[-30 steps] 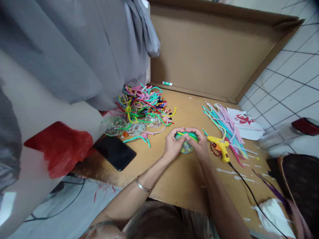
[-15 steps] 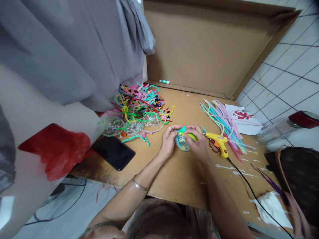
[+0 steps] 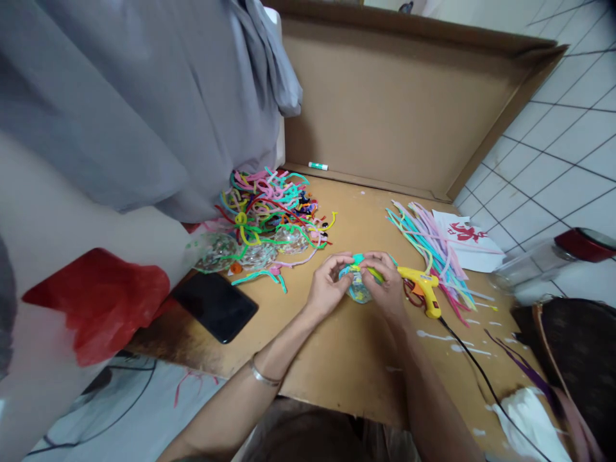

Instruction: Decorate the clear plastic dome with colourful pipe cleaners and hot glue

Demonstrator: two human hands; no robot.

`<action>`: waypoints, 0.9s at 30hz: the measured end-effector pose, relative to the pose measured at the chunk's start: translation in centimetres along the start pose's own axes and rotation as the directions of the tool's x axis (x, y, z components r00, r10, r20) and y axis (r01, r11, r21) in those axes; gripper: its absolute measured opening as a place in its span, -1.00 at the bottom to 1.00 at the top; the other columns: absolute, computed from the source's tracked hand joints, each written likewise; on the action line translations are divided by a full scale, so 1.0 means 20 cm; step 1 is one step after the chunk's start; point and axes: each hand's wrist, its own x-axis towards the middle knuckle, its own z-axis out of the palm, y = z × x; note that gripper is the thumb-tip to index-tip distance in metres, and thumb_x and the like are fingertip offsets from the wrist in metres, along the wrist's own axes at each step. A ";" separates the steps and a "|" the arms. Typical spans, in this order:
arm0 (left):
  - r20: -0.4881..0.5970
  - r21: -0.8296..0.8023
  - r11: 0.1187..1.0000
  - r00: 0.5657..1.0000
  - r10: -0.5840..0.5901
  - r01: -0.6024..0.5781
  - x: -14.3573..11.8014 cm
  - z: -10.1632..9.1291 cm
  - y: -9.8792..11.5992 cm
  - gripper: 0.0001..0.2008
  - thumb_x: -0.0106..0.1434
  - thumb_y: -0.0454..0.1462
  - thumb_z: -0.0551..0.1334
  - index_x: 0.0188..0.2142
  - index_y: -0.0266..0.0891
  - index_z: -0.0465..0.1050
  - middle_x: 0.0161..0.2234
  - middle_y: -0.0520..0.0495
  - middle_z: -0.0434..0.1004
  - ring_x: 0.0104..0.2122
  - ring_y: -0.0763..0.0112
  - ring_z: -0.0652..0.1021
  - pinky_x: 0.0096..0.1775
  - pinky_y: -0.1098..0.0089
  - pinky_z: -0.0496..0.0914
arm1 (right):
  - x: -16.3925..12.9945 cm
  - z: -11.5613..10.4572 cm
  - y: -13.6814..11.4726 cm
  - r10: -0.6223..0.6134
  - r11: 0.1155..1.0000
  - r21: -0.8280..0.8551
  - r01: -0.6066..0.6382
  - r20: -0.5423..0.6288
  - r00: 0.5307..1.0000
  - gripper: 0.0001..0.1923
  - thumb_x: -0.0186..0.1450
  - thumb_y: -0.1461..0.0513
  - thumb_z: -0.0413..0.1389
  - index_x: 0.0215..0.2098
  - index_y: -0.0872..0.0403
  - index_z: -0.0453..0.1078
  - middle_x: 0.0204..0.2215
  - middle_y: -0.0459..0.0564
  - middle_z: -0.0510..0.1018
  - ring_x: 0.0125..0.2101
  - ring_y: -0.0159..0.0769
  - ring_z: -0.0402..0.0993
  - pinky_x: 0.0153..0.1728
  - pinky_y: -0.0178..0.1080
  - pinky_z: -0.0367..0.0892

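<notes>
Between my hands is a clear round plastic piece [image 3: 360, 294] with blue, green and yellow pipe cleaner along its edge. My left hand [image 3: 330, 285] grips its left side, the thumb pressed over the front and the fingers behind. On the other side my right hand [image 3: 386, 282] pinches the upper right edge, where a yellow-green pipe cleaner [image 3: 375, 274] shows by the thumb. Fingers hide part of the rim. Just right of my right hand, a yellow hot glue gun [image 3: 423, 287] lies on the table, its nozzle close to my fingers.
Left of my hands are a heap of coloured pipe cleaners [image 3: 269, 199], several clear domes [image 3: 291, 239] and a black phone [image 3: 216, 307]. To the right lie straight pipe cleaners [image 3: 428, 240], a paper [image 3: 466, 237], a clear bottle [image 3: 534, 263], a bag [image 3: 577, 353] and the gun's cord [image 3: 474, 359].
My left thumb has come down onto the front of the plastic piece. Both hands still grip it. The view has tilted up slightly, so the scene sits lower.
</notes>
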 end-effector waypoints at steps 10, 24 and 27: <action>-0.063 0.154 0.988 0.998 0.030 -0.020 0.01 0.00 0.00 -0.90 0.12 -0.25 0.32 -0.40 -0.27 0.54 -0.04 -0.25 0.47 0.03 0.21 0.49 0.10 0.19 0.31 | -0.01 -0.01 0.00 0.022 0.999 -0.027 -0.022 0.008 1.000 -0.88 0.22 0.27 0.12 -0.35 -0.04 0.50 -0.24 -0.01 0.48 -0.12 -0.16 0.44 -0.06 -0.05 0.34; -0.086 0.028 1.000 0.996 0.006 -0.004 0.02 0.01 -0.03 -0.87 0.06 -0.26 0.38 -0.45 -0.28 0.52 -0.05 -0.22 0.48 -0.04 0.25 0.54 0.07 0.20 0.34 | 0.00 -0.01 0.00 0.019 0.996 -0.092 -0.015 0.045 0.999 -0.91 0.22 0.23 0.09 -0.36 -0.04 0.45 -0.22 0.00 0.48 -0.11 -0.12 0.41 -0.03 0.00 0.28; -0.019 -0.036 0.999 0.999 -0.027 0.026 0.02 0.00 -0.04 -0.81 0.05 -0.23 0.40 -0.37 -0.28 0.52 0.01 -0.23 0.45 0.00 0.24 0.52 0.11 0.20 0.32 | 0.00 -0.01 0.00 0.040 0.997 -0.073 -0.038 0.024 0.999 -0.94 0.21 0.22 0.11 -0.37 -0.03 0.44 -0.23 0.00 0.48 -0.11 -0.11 0.41 -0.03 0.00 0.28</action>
